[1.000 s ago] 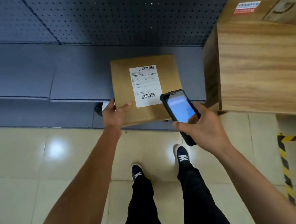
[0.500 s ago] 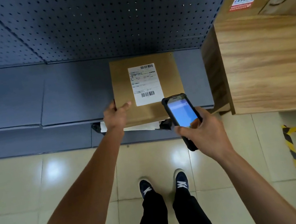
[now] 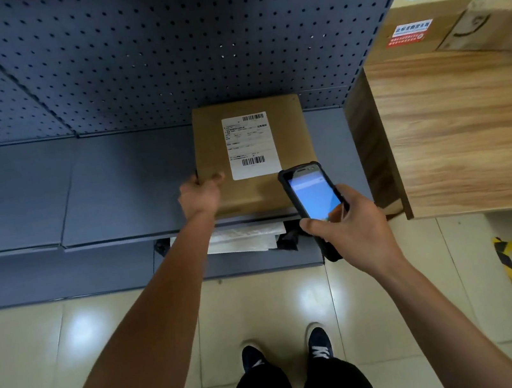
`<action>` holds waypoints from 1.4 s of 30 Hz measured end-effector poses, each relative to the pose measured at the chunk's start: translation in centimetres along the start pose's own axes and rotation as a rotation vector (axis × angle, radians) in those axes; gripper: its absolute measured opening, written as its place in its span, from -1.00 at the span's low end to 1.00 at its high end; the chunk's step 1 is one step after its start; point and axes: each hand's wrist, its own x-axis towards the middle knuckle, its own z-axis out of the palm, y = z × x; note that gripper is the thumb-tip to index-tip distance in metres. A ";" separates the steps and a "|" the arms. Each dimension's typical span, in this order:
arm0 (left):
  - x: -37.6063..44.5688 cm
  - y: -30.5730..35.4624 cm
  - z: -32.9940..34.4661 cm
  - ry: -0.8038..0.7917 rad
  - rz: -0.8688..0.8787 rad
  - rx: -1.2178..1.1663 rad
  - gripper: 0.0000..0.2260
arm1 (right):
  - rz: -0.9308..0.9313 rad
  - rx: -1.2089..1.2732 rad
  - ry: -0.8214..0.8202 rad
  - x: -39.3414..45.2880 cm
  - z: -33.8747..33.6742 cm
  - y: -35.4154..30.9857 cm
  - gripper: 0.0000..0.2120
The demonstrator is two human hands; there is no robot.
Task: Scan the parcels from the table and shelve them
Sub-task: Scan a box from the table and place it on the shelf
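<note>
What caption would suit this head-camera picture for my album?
Left hand grips a labelled cardboard parcel on the grey shelf while the right hand holds a handheld scanner.

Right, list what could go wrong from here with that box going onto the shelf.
1. The left hand grips only one front corner of the cardboard parcel, so it could twist or slip as it is pushed along the grey shelf.
2. The right hand holds the handheld scanner close over the parcel's front edge; the two could knock together.
3. The wooden table stands close on the right, so the parcel may catch its side.
</note>
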 end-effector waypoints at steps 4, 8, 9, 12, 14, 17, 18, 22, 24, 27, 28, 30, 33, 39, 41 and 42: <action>1.8 0.9 0.6 -0.043 0.027 0.017 -0.54 | -0.032 -0.017 0.031 0.8 0.4 -0.2 -0.56; 2.7 2.2 0.6 -0.043 0.061 0.084 -0.54 | -0.053 -0.025 0.053 1.1 0.7 -0.3 -0.55; 2.7 2.3 0.6 -0.050 0.069 0.096 -0.55 | -0.056 -0.032 0.060 1.1 0.7 -0.3 -0.55; 2.2 2.3 0.1 -0.062 0.099 0.121 -0.54 | -0.052 -0.031 0.078 0.6 0.8 -0.4 -0.54; 1.5 2.3 -0.2 -0.077 0.114 0.126 -0.55 | -0.047 -0.021 0.089 0.0 0.8 -0.5 -0.55; -0.3 2.6 -1.3 -0.093 0.151 0.193 -0.58 | -0.041 -0.030 0.105 -1.3 0.4 -1.1 -0.55; -1.0 2.9 -1.8 -0.101 0.173 0.235 -0.57 | -0.038 -0.020 0.109 -1.7 0.1 -1.3 -0.55; -4.5 4.2 -3.7 -0.132 0.270 0.351 -0.57 | 0.000 0.017 0.111 -3.7 -1.6 -2.6 -0.56; -6.5 5.1 -4.3 -0.171 0.296 0.373 -0.55 | 0.011 0.035 0.119 -4.8 -2.6 -3.2 -0.56; -9.8 6.5 -4.5 -0.241 0.338 0.400 -0.51 | 0.018 0.053 0.140 -6.4 -4.2 -4.0 -0.58; -10.8 6.9 -4.4 -0.263 0.356 0.401 -0.51 | 0.023 0.053 0.147 -6.9 -4.8 -4.2 -0.58; -12.5 7.6 -3.7 -0.317 0.388 0.406 -0.53 | 0.039 0.059 0.162 -7.7 -6.0 -4.3 -0.58; -14.8 8.7 -1.7 -0.388 0.425 0.421 -0.55 | 0.072 0.094 0.203 -8.6 -8.2 -3.9 -0.55; -19.9 11.1 4.8 -0.455 0.507 0.446 -0.55 | 0.125 0.167 0.290 -10.2 -14.3 -1.2 -0.56; -21.6 11.8 7.4 -0.477 0.539 0.447 -0.55 | 0.125 0.177 0.318 -10.6 -16.8 0.1 -0.59; -22.7 12.1 8.9 -0.492 0.553 0.451 -0.55 | 0.126 0.183 0.333 -10.8 -18.1 0.9 -0.60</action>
